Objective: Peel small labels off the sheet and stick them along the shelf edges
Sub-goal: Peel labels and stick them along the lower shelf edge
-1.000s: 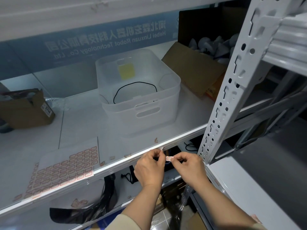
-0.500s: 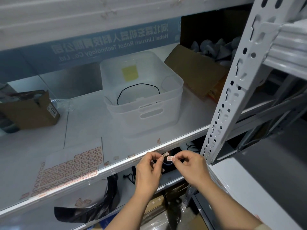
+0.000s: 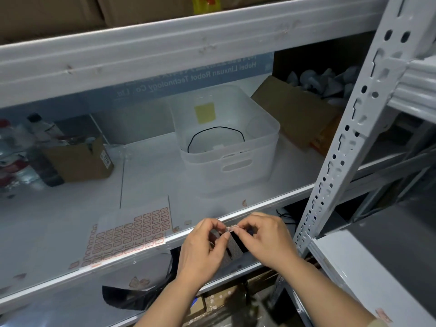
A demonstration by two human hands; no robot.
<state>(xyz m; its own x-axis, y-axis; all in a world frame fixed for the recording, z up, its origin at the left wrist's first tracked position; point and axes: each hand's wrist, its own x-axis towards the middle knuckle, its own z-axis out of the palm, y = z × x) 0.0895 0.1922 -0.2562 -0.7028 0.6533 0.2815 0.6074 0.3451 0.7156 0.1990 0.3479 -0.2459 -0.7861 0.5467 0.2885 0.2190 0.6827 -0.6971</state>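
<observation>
Two hands are working right at the front of the shelving unit, and the scene is running from big to small: the white shelf (image 3: 70,220) is stretching across the view, its front shelf edge (image 3: 266,210) running from lower left up to the right, and the perforated upright post (image 3: 349,128) is standing just to the right of the hands. One translucent bin (image 3: 226,147) is sitting back on the shelf with a black cable loop inside, and two cardboard boxes are showing, one at far left (image 3: 77,159), one open at back right (image 3: 295,109). One label sheet (image 3: 132,234) is lying flat at the shelf's front lip, well to the left of the hands, many labels on it, too many and too small to count. Now the key bit: one small label (image 3: 231,228) is being pinched between both hands, left hand (image 3: 203,249) and right hand (image 3: 266,239), fingers curled in tight on it from either side. The label is hanging just below and in front of the shelf edge, its long axis lying roughly along that edge, so I'm judging the next move as a short push up and away onto the strip. Both hands are looking equally near. A few scraps of label are lying stuck or loose near the lip; I cannot tell which.
</observation>
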